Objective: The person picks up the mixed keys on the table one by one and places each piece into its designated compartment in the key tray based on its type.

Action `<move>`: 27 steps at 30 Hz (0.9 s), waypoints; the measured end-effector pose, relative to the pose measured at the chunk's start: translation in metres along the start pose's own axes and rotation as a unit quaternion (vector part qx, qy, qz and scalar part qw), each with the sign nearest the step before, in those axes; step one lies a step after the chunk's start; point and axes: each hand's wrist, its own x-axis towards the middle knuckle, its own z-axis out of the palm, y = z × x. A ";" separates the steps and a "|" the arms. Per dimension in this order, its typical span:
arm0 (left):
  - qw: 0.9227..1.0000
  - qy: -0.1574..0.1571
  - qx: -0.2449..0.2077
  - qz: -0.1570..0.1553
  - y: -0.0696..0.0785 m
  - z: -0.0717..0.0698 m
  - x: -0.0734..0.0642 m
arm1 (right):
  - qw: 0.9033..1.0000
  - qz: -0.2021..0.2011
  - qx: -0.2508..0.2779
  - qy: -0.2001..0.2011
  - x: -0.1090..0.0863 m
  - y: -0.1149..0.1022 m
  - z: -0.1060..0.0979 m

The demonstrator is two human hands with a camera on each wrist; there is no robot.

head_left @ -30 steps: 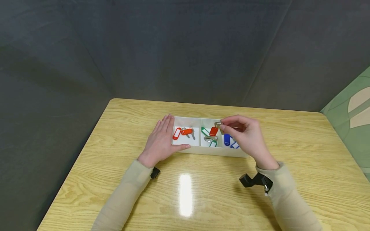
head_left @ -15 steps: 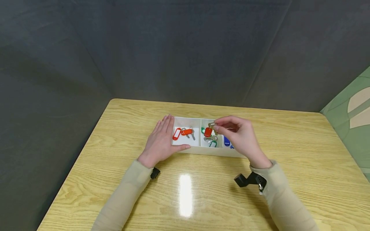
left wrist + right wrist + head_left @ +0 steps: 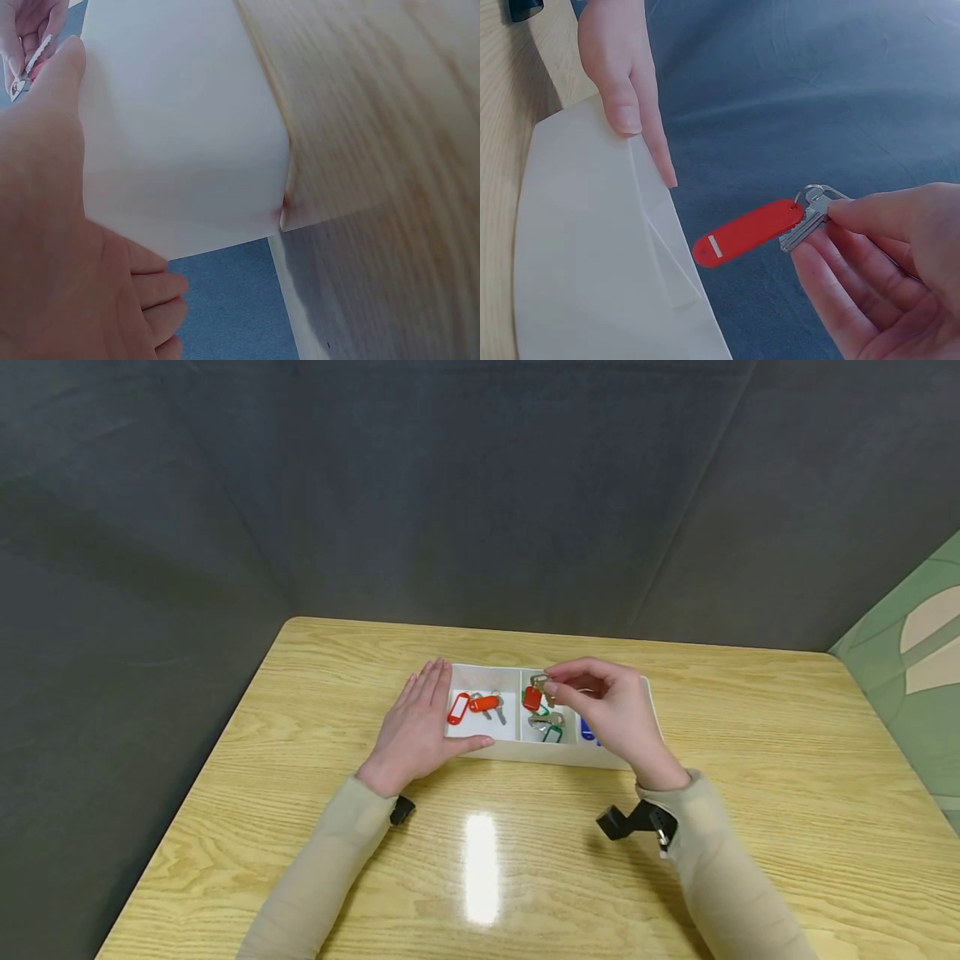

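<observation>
My right hand pinches a key between thumb and fingers; a red key tag hangs from its ring. In the head view this tag is over the middle compartment of a white divided box. Along the box's left end lies my left hand, fingers straight, thumb on the front rim. Two keys with red tags lie in the left compartment. Keys with green tags are in the middle one. A blue tag shows in the right compartment, partly hidden by my right hand.
The box stands on a wood-grain table, near its back edge. A dark cloth wall rises behind. Green patterned fabric is at the far right. Each wrist wears a black camera.
My right hand has moved left with the key and red tag, which shift from the right part of the middle compartment towards its left divider. The left hand has stayed in place.
</observation>
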 end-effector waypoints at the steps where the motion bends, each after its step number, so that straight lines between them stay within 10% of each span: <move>1: 1.000 0.000 0.000 0.000 0.000 0.000 0.000 | 1.000 0.005 -0.005 -0.001 0.000 0.000 0.001; 27: 1.000 -0.005 -0.002 -0.004 0.000 -0.001 -0.001 | 0.999 0.007 0.039 -0.033 0.014 0.013 0.026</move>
